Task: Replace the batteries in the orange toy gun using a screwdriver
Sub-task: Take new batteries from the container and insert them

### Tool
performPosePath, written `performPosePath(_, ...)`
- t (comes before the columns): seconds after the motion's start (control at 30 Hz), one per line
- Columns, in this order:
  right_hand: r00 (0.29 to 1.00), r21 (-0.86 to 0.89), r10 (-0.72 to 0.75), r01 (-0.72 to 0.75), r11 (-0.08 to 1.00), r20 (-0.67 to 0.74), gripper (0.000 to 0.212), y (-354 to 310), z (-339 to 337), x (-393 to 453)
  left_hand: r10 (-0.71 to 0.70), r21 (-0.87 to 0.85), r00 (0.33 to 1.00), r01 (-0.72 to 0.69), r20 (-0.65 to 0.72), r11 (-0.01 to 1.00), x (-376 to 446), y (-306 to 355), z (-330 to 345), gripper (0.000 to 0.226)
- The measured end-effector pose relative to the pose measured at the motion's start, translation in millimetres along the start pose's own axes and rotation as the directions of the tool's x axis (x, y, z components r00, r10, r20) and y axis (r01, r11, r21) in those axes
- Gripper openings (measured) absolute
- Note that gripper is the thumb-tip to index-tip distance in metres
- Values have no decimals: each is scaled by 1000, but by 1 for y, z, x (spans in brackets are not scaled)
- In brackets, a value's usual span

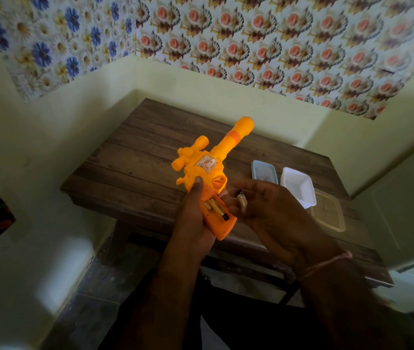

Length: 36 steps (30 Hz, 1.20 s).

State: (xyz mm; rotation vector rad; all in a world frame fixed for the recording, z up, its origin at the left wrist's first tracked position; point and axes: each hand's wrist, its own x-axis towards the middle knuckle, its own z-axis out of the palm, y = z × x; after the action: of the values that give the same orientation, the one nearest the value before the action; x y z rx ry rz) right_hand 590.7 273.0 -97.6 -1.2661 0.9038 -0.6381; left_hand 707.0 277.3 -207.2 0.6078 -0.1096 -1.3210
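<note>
My left hand (191, 210) grips the orange toy gun (211, 170) by its handle, above the near edge of the wooden table (130, 157), barrel pointing away. The battery compartment (217, 209) in the handle is uncovered and one battery lies inside it. Just right of the handle, my right hand (271, 213) holds a loose battery (241, 200) between thumb and fingers. I see no screwdriver.
On the table's right side stand a pale blue tub (264, 173), a white tub (298, 185) and a clear flat lid (328, 213). Walls close in on the left and behind the table. Dark floor lies below.
</note>
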Motion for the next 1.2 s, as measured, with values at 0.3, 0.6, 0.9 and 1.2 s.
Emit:
performPosePath(0.3, 998, 157, -56, 59, 986, -22, 31, 10, -2, -9, 2, 30, 1000, -3, 17, 1000, 0, -2, -2, 57)
performPosePath(0.6, 957, -377, -266, 206, 903, -114, 29, 12, 4, -14, -8, 53, 996, 13, -91, 999, -2, 1, 0, 56)
performPosePath(0.9, 928, -459, -360, 279, 844, -99, 18, 14, 10, -16, -15, 33, 999, 16, -38, 999, -4, 1, 1, 49)
performPosePath(1.2, 914, -486, -402, 327, 811, -57, 34, 19, 9, -22, 3, 24, 996, -1, -89, 1000, 1, 0, 0, 77)
